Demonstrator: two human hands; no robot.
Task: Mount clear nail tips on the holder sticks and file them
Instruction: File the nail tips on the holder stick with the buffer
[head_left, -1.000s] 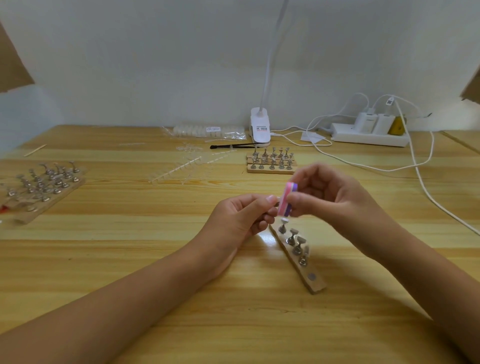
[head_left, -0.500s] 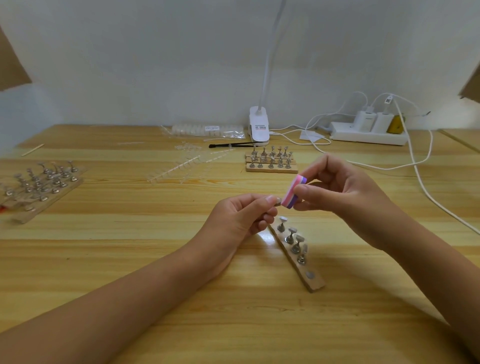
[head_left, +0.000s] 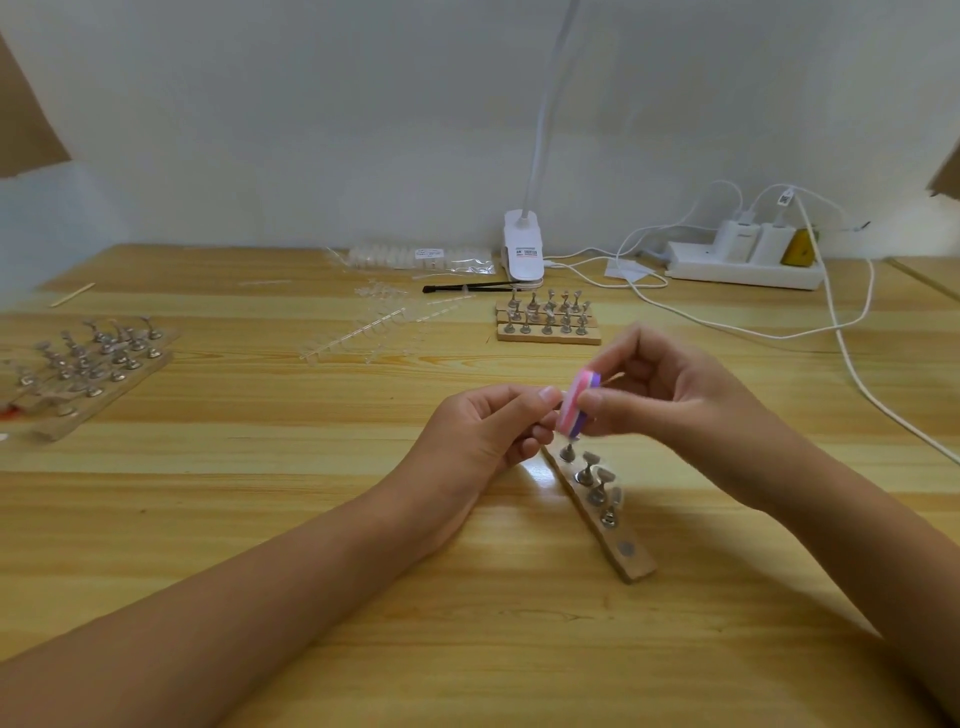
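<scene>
My right hand (head_left: 670, 395) pinches a small pink and purple file block (head_left: 577, 402) between thumb and fingers. My left hand (head_left: 483, 431) has its fingertips pinched together right against the block; what it holds is hidden by the fingers. Both hands hover just above the near end of a wooden strip (head_left: 602, 519) that lies slanted on the table and carries several metal holder sticks (head_left: 592, 478) with clear tips on them.
A second wooden block of holder sticks (head_left: 548, 318) stands behind the hands. More strips with sticks (head_left: 93, 364) lie at the far left. Clear tip sprues (head_left: 384, 327), a bag of tips (head_left: 421, 258), a black brush (head_left: 467, 287), a lamp clamp (head_left: 523, 249) and a power strip (head_left: 743, 260) with cables (head_left: 852, 364) sit at the back.
My right hand has moved the file block up and down against the left fingertips: low one second ago, higher and tilted half a second ago, lower again now. The left hand stayed put.
</scene>
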